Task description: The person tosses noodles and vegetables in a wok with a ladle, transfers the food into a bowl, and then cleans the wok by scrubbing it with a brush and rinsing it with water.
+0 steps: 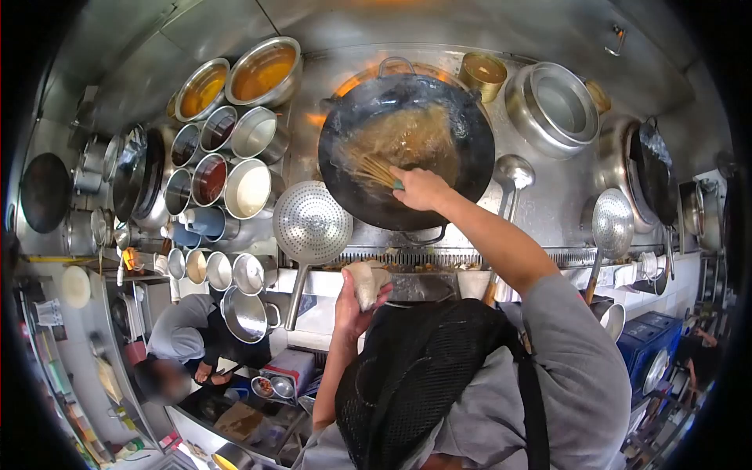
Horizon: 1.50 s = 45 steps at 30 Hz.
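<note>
A large black wok [345,193] sits over flames, with brownish bubbling liquid [415,137] in it. My right hand [421,189] grips the green-banded end of a bamboo brush [374,169], whose bristles reach into the liquid at the wok's lower left. Below the wok, my left hand [354,309] is closed around a folded pale cloth [366,283], clear of the wok. A perforated strainer [312,222] lies just left of the wok, its handle pointing toward the counter's front edge.
Metal bowls of orange liquid [262,72] and several sauce pots [210,178] stand at the left. A ladle [515,172], stacked pots [560,106] and another strainer [612,223] are at the right. Another person [184,333] bends over a counter at lower left.
</note>
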Tool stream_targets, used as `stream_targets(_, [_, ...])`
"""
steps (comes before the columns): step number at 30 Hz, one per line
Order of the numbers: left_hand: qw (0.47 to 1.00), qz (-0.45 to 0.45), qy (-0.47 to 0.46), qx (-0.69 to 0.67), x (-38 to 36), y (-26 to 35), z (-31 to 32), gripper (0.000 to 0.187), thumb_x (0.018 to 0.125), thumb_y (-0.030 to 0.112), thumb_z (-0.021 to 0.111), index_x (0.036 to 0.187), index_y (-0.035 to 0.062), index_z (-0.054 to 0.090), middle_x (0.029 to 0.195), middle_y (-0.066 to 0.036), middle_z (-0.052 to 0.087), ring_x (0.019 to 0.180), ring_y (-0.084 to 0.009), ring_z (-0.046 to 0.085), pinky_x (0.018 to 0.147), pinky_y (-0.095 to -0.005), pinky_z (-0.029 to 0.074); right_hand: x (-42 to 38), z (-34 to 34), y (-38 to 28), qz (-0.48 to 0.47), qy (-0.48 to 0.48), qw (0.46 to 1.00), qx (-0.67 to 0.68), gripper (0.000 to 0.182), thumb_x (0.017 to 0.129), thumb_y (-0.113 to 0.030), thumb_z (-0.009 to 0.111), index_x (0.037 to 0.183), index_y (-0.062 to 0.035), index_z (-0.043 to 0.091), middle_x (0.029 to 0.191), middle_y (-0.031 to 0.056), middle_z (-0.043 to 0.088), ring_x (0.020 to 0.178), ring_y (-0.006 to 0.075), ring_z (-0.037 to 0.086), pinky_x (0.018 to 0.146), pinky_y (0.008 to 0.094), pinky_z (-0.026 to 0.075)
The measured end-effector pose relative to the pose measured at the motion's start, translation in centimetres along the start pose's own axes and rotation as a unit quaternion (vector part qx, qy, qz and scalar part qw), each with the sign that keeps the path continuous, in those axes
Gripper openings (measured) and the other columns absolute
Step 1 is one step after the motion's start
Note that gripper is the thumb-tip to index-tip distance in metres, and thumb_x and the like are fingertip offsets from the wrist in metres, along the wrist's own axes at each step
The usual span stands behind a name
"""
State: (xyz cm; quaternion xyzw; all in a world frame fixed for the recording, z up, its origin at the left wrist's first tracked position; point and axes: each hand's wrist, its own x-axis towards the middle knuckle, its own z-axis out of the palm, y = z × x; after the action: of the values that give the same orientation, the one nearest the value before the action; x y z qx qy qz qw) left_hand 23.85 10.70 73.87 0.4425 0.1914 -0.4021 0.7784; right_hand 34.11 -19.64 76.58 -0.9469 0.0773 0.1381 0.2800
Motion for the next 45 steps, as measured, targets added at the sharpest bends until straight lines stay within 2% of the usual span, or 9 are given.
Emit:
stream_targets(6, [1.000,-0.011,-0.013,-0.013,0.0,0.9,0.8,0.070,0.101,0.064,0.030,0.148,0.0116,0.037,0.130,-0.020,0.059,0.105,-0.0366,0.068,0.071,-0.0364,0.062,-7.7,-8.6,3.7,-0.002,-0.174,0.974,-0.147,0.062,0.086,-0.041,0.064,0.145,-0.0242,0.051,0.126,0.0173,0.065,0.115,0.0367,0.063,0.100,0.0462,0.050])
stream_targets(19, [0.997,-0.056,-0.048,0.005,1.6,0.1,3.4,0.077,0.101,0.066,0.024,0.148,0.0068,0.037,0.134,-0.018,0.058,0.112,-0.0355,0.065,0.077,-0.0420,0.061,-3.1,-2.9,3.5,0.113,0.027,0.981,-0.157,0.059,0.091,-0.029,0.060,0.147,-0.0148,0.046,0.113,0.0250,0.066,0.106,0.0391,0.066,0.090,0.0501,0.054])
stream_targets(25, [0.996,-0.069,-0.057,0.001,1.6,0.3,3.2,0.074,0.101,0.065,0.024,0.146,0.0083,0.039,0.134,-0.016,0.058,0.110,-0.0356,0.066,0.078,-0.0432,0.061,-5.3,-11.3,8.0,0.038,-0.197,0.978,-0.063,0.067,0.081,-0.037,0.070,0.144,-0.0250,0.053,0.118,0.0194,0.068,0.108,0.0347,0.067,0.091,0.0443,0.055])
stream_targets(27, [0.995,-0.076,-0.066,-0.003,1.3,0.5,3.1,0.074,0.101,0.066,0.025,0.145,0.0084,0.040,0.133,-0.016,0.058,0.109,-0.0362,0.067,0.079,-0.0452,0.061,-4.3,-15.4,5.8,0.160,-0.217,0.962,-0.043,0.068,0.079,-0.044,0.070,0.141,-0.0199,0.056,0.109,0.0224,0.071,0.100,0.0357,0.069,0.090,0.0418,0.054])
stream_targets(29, [0.995,-0.085,-0.059,-0.012,1.3,0.3,3.9,0.072,0.102,0.064,0.025,0.145,0.0079,0.039,0.133,-0.016,0.058,0.108,-0.0366,0.066,0.081,-0.0460,0.061,2.1,-8.7,12.1,-0.054,0.030,0.994,-0.085,0.067,0.080,-0.042,0.070,0.141,-0.0201,0.056,0.109,0.0236,0.070,0.099,0.0381,0.069,0.090,0.0430,0.054])
stream_targets(33, [0.992,-0.096,-0.076,-0.017,3.2,0.1,7.7,0.073,0.103,0.063,0.024,0.146,0.0054,0.039,0.135,-0.021,0.056,0.113,-0.0377,0.064,0.089,-0.0447,0.058,2.0,-4.3,3.6,0.072,0.017,0.995,-0.066,0.062,0.086,-0.033,0.062,0.145,-0.0180,0.050,0.122,0.0242,0.066,0.113,0.0416,0.063,0.100,0.0474,0.050])
stream_targets(39, [0.998,-0.051,-0.043,0.011,7.6,-1.1,9.5,0.041,0.107,0.037,0.045,0.130,0.0034,0.046,0.118,-0.014,0.060,0.106,-0.0342,0.064,0.094,-0.0459,0.055,-4.3,-4.8,5.6,0.013,-0.026,0.999,-0.019,0.064,0.085,-0.036,0.066,0.144,-0.0153,0.051,0.121,0.0238,0.066,0.113,0.0415,0.063,0.099,0.0479,0.049])
stream_targets(43, [0.994,-0.038,-0.056,-0.085,5.6,-0.7,7.9,0.048,0.105,0.048,0.044,0.132,0.0086,0.047,0.121,-0.013,0.061,0.106,-0.0319,0.065,0.088,-0.0470,0.055,-5.9,-13.6,6.1,0.122,-0.277,0.952,-0.031,0.069,0.081,-0.037,0.071,0.146,-0.0199,0.052,0.113,0.0169,0.069,0.096,0.0264,0.068,0.072,0.0382,0.058])
stream_targets(45, [0.997,-0.070,-0.032,-0.032,4.3,-0.3,6.9,0.062,0.105,0.058,0.028,0.145,0.0124,0.040,0.133,-0.012,0.058,0.112,-0.0301,0.063,0.086,-0.0391,0.053,-3.3,-15.0,8.0,0.141,-0.235,0.961,-0.033,0.068,0.081,-0.036,0.071,0.145,-0.0220,0.053,0.113,0.0157,0.068,0.093,0.0233,0.066,0.066,0.0358,0.056])
